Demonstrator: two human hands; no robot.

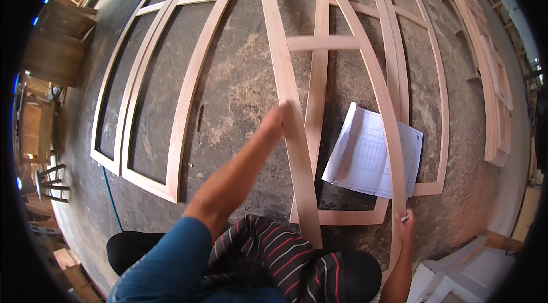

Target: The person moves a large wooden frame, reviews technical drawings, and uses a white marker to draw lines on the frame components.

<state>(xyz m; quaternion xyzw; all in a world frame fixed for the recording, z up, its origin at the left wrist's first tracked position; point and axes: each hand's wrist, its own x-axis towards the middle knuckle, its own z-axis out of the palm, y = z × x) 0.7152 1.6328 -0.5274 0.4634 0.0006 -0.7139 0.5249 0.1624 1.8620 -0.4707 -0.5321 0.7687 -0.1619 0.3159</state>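
A: What occupies the centre?

B: A long, pale pinkish-brown wooden frame [295, 152], 2 long bars joined by 1 crossbar, held up in front of the person, above similar frames on the floor.

A: How do the fingers stand?

B: Left hand [276, 119]: closed on the edge of the left bar, fingertips hidden by the wood. Right hand [407, 224]: curled about the right bar near its lower end; a small whitish object shows there, too small to identify.

A: Why this hold?

B: Probably balance: 1 hand per bar shares the weight and limits twisting.

A: And beneath?

B: White printed paper sheets [361, 157], left edge curled, crossed in view by the right bar; presumably set there for easy reading. Around them, 2 flat, pale wooden frames with square corners [348, 217]; at left, a matching pair of pale rectangular frames [147, 183], likely laid flat for full support.

A: The surface and the room?

B: Stained, grey-brown concrete floor [228, 114], with a thin teal cord or hose [111, 200]. Left margin: brown wooden cabinet [60, 55], dark wooden stool [52, 186]. Right margin: long stacked pale wooden frames [492, 95].
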